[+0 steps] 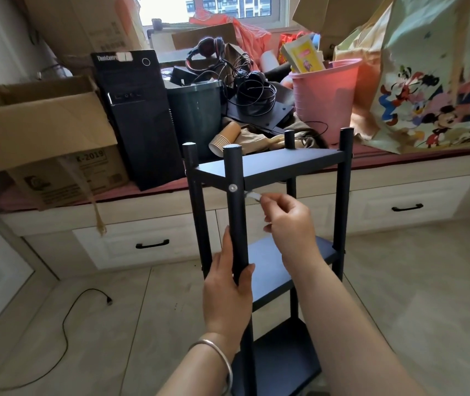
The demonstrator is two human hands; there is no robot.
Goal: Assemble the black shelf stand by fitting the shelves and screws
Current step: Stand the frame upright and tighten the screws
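The black shelf stand (274,164) stands upright on the floor in front of me, with three shelves fitted between its black posts. My left hand (228,287) grips the near front post (236,224) below the top shelf. A silver screw head (232,188) shows on that post at the top shelf's level. My right hand (288,224) pinches a small silver tool (252,195), likely a hex key, just right of the post under the top shelf. Its tip is hidden behind the post.
Behind the stand runs a low window bench with white drawers (148,244). It carries a cardboard box (42,138), a black computer tower (136,118), a dark bin (196,110), paper cups (223,138), a pink bucket (325,95) and a cartoon bag (434,81). A black cable (68,315) lies on the floor.
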